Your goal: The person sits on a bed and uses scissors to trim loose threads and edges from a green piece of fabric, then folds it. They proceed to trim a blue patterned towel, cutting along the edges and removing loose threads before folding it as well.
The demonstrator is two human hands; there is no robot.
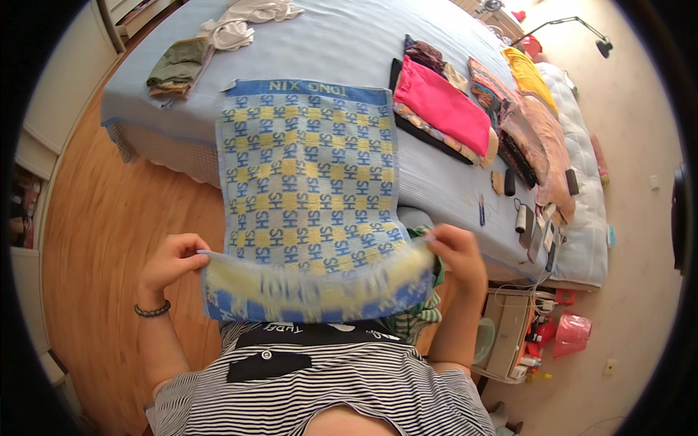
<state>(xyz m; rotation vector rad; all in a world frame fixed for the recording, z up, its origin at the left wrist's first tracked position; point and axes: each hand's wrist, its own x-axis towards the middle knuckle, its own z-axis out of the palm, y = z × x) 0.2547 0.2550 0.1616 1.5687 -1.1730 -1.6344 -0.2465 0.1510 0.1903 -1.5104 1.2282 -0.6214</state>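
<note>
A blue, yellow and white checked towel [309, 167] stretches from the bed toward my body. Its far end, with a blue border, lies flat on the bed edge. The near end is lifted and folded over, its blue border hanging close to my waist and blurred by motion. My left hand [173, 261] pinches the left corner of that fold between thumb and fingers. At the opposite corner my right hand [458, 251] grips the towel, slightly smeared by motion. Green and white striped cloth [422, 312] shows beneath the towel's right side, partly hidden.
The bed [327, 43] carries a folded olive garment [178, 65], a crumpled pale cloth [233, 25], and a stack topped by a pink garment [443, 105]. Small dark items, a white device and cables lie at the right. A nightstand [505, 334] and pink bin [572, 334] stand beyond.
</note>
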